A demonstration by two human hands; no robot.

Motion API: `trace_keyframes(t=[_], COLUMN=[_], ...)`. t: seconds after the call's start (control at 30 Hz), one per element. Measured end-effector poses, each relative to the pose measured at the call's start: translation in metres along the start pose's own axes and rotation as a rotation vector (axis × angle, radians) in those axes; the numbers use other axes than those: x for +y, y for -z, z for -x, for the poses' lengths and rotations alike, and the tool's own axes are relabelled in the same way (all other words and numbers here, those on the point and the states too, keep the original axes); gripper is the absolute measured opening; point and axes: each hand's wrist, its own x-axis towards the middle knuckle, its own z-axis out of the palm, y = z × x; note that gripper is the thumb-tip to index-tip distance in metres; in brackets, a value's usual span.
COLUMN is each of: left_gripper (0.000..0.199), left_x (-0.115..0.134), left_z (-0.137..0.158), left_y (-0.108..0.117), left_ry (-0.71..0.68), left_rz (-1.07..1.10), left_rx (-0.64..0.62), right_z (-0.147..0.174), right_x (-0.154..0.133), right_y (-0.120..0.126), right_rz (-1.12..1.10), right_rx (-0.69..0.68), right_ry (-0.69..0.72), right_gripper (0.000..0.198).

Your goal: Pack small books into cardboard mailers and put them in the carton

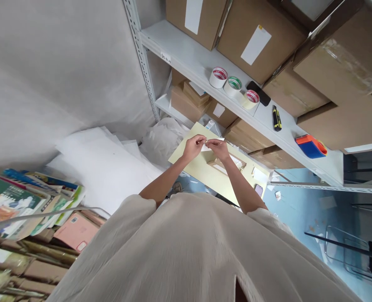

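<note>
My left hand (193, 147) and my right hand (218, 148) meet above a pale yellow table (187, 161), fingertips pinched close together. Something tiny and light shows between them, too small to make out. Beneath the fingers lies a white sheet of paper (204, 148). To the right of it, partly behind my right forearm, is a flat brown cardboard package (216, 165) with a white label.
Tape rolls (218, 77), a yellow-black box cutter (276, 118) and a blue-orange tape dispenser (312, 147) lie on the grey shelf (186, 63) beside cardboard boxes (245, 46). A phone (258, 190) rests at the table's right end. White foam sheets (107, 163) and books (16, 201) are left.
</note>
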Motion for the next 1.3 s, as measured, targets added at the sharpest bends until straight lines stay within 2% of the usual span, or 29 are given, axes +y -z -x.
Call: trace_keyframes(t=[0.2,0.4,0.8,0.97,1.2,1.3], left_gripper=[0.008,0.011,0.008,0.007,0.006,0.012], left_x=[0.001,-0.001,-0.004,-0.004,-0.006,-0.008], left_z=[0.002,0.003,0.002,0.001,0.002,0.003], left_y=[-0.003,-0.006,-0.012,-0.011,-0.005,-0.001], left_ry=[0.007,-0.006,0.013,0.03,0.054,0.072], left_rz=[0.046,0.083,0.002,0.009,0.048,0.035], left_rx=[0.002,-0.018,-0.072,-0.041,0.033,0.04], right_z=[0.0,0.003,0.009,0.009,0.002,-0.003], right_x=[-0.003,-0.004,-0.003,-0.006,-0.007,-0.007], right_y=[0.002,0.006,0.013,0.008,-0.001,-0.008], right_rz=[0.107,0.121,0.147,0.191,0.215,0.213], right_rx=[0.022,0.027,0.047,0.074,0.044,0.008], right_ry=[0.009,0.024,0.032,0.037,0.055,0.063], right_gripper=[0.032,0.035,0.039,0.036,0.028,0.027])
